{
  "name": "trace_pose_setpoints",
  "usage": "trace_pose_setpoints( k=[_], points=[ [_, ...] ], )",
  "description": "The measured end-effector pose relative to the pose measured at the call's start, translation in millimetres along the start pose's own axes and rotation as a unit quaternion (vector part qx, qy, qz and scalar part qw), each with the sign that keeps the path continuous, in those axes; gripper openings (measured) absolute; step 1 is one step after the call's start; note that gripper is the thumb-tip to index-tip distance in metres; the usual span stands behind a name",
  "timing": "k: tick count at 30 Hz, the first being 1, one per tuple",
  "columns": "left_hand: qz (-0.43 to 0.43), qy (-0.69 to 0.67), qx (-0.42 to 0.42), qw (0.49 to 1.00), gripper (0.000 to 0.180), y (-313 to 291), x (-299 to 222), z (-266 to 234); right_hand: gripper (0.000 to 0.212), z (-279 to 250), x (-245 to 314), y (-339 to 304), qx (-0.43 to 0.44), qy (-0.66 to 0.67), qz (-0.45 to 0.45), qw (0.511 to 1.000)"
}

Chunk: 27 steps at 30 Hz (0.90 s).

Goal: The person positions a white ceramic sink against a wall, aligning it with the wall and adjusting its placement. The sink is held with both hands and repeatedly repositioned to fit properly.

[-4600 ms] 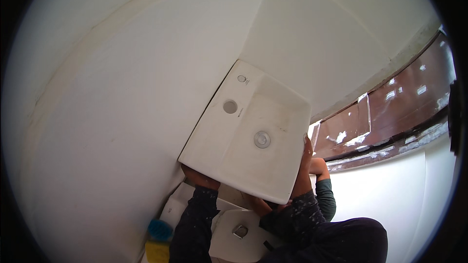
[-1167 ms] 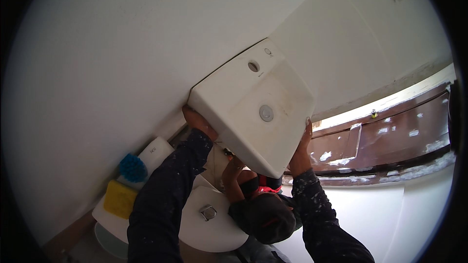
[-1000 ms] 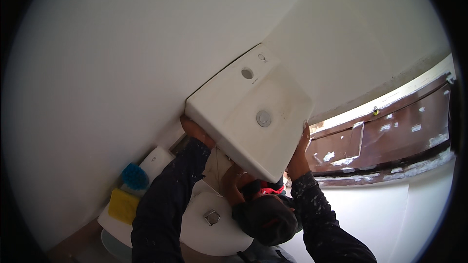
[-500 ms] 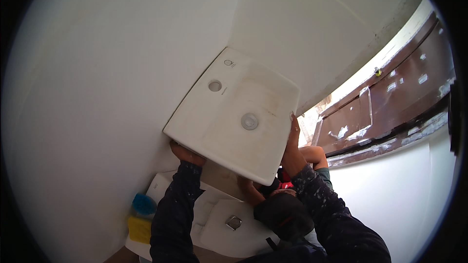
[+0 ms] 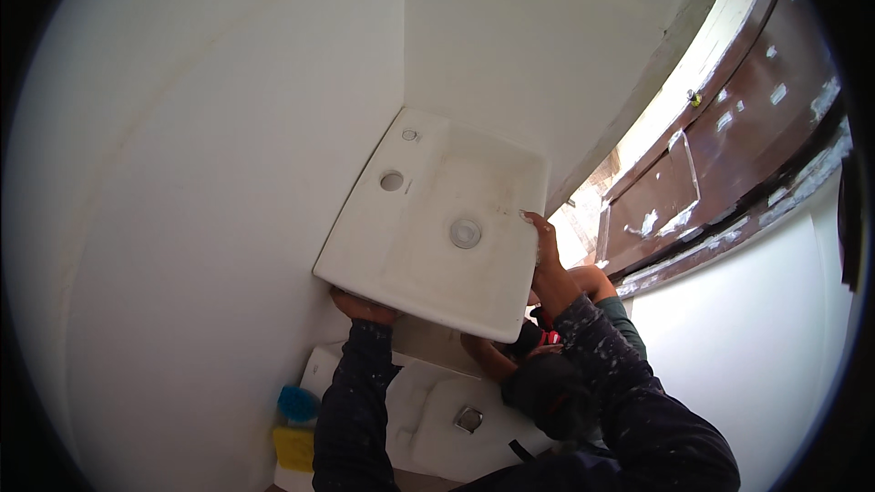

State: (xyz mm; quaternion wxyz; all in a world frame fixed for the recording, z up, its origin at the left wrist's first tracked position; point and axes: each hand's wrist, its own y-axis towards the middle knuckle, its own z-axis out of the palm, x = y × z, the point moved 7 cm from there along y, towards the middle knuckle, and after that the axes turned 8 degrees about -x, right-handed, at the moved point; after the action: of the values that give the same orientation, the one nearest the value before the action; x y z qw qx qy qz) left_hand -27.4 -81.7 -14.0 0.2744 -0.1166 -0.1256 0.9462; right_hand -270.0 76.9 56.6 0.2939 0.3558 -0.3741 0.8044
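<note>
A white rectangular washbasin [image 5: 415,246] sits in the corner, its back edge along the left wall. My left hand [image 5: 363,306] grips it from beneath at the near left edge, the fingers mostly hidden under it. On the right side, my right hand [image 5: 545,251] clasps the basin's edge, thumb on top of the rim and fingers below, out of sight. The basin has a round drain [image 5: 466,233] and an open tap hole [image 5: 391,180]. Below it crouches another person in a dark cap [image 5: 547,392], with an arm reaching under the basin near a red and black object [image 5: 545,339], partly hidden.
Under my arms stands a white toilet [image 5: 437,442] with a square metal flush button [image 5: 468,419]. A blue scrubber [image 5: 298,404] and a yellow sponge [image 5: 294,448] rest at its left end. To the right is a brown door [image 5: 729,155] with white patches.
The view has shifted, and the basin appears turned slightly. My right thumb now lies further over the rim. Both hands keep hold of the basin, and the other person stays beneath it.
</note>
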Motion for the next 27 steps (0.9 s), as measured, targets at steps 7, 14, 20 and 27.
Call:
trace_pose_setpoints(
  k=[7,14,20,27],
  points=[
    [0.012,0.024,-0.019,0.999,0.060,4.8,-1.3,-10.4,0.044,4.6,-3.8,-11.3,0.016,0.030,0.065,0.997],
    [0.009,0.035,-0.029,0.999,0.060,-2.8,-0.5,2.4,0.052,-14.7,-3.1,7.2,-0.057,-0.058,-0.024,0.996],
    [-0.019,0.030,-0.016,0.999,0.058,-4.6,3.5,4.9,0.058,-19.9,-7.0,10.7,-0.060,-0.021,-0.012,0.998],
    [0.016,0.029,-0.027,0.999,0.057,0.8,-2.4,-1.0,0.059,4.7,6.1,-10.2,-0.026,-0.042,-0.020,0.999]
  ],
)
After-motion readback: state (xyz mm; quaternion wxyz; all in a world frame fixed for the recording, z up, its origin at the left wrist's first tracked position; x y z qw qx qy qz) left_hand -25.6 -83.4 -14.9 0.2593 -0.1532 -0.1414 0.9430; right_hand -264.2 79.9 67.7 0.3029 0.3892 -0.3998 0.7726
